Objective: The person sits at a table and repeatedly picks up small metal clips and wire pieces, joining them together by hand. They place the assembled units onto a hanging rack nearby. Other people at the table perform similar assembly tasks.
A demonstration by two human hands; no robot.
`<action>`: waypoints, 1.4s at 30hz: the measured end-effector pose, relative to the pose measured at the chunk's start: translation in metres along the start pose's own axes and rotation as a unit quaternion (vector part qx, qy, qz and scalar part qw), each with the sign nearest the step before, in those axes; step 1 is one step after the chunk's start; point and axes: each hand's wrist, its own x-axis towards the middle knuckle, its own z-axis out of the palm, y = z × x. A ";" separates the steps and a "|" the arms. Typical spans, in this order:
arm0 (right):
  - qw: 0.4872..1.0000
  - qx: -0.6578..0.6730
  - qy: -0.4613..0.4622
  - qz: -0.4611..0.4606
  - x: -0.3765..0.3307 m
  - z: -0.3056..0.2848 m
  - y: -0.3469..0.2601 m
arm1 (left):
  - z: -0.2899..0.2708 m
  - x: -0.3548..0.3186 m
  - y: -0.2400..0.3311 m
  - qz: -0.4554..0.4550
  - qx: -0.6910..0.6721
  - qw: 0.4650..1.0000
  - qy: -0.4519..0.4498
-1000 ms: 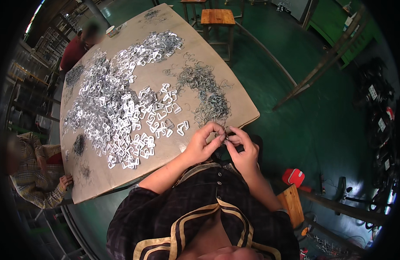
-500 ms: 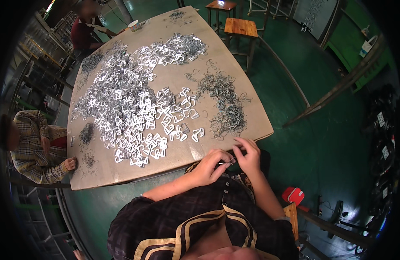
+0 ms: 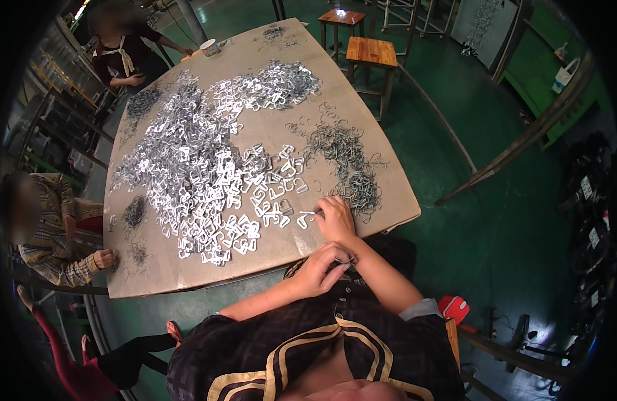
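My right hand point(image 3: 336, 218) is over the near right part of the table, its fingertips pinched at the end of a white hook-shaped metal piece point(image 3: 307, 212). Below it, just off the table edge, my left hand point(image 3: 324, 269) is closed, thumb against fingers. A thin dark wire piece point(image 3: 353, 259) pokes out at its fingertips; its exact shape is too small to tell. A big heap of white hook-shaped pieces point(image 3: 208, 174) spreads to the left of my right hand. Beyond that hand lies a pile of grey curved wire clips point(image 3: 348, 160).
The brown-covered table point(image 3: 275, 250) has smaller wire piles along its left side. One person in plaid point(image 3: 57, 227) sits at left, another person point(image 3: 124, 57) stands at far left near a paper cup point(image 3: 209, 47). Wooden stools point(image 3: 372, 52) stand beyond the right edge.
My right hand has left my left hand and moved forward onto the table to the white pieces. My left hand has dropped slightly. The far person has straightened; someone in red appears at lower left.
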 end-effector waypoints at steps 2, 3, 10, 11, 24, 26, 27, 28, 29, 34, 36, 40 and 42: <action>0.982 0.156 -0.020 0.107 -0.005 -0.012 0.000 | 0.001 0.000 -0.001 -0.005 0.002 1.000 0.006; 0.959 0.233 -0.028 0.159 -0.009 -0.019 0.002 | 0.002 0.000 -0.001 -0.010 0.005 1.000 0.012; 0.824 0.513 0.078 0.229 -0.059 -0.089 -0.011 | 0.012 0.005 -0.007 -0.069 -0.011 0.994 0.080; 0.829 0.502 0.086 0.231 -0.065 -0.096 -0.015 | 0.014 0.006 -0.008 -0.075 -0.004 0.994 0.081; 0.893 0.371 0.174 0.189 -0.097 -0.099 -0.027 | 0.017 0.014 -0.008 -0.054 0.130 0.990 0.028; 0.909 0.333 0.210 0.139 -0.098 -0.098 -0.030 | 0.013 0.015 -0.011 -0.064 0.111 0.992 -0.008; 0.913 0.323 0.208 0.139 -0.101 -0.099 -0.029 | 0.007 0.019 -0.013 -0.068 0.087 0.993 -0.040; 0.918 0.315 0.201 0.136 -0.103 -0.098 -0.028 | 0.000 0.020 -0.016 -0.074 0.065 0.993 -0.066; 0.921 0.305 0.199 0.135 -0.105 -0.098 -0.027 | -0.007 0.025 -0.019 -0.082 0.063 0.993 -0.060; 0.924 0.286 0.219 0.132 -0.112 -0.102 -0.026 | -0.030 0.066 -0.075 -0.098 0.196 0.975 0.024; 0.923 0.285 0.224 0.132 -0.114 -0.104 -0.027 | -0.031 0.089 -0.096 -0.057 0.271 0.960 0.041; 0.921 0.283 0.234 0.133 -0.115 -0.106 -0.027 | -0.025 0.120 -0.122 -0.006 0.363 0.931 0.028; 0.918 0.286 0.239 0.134 -0.117 -0.107 -0.027 | -0.023 0.124 -0.127 0.001 0.393 0.920 0.005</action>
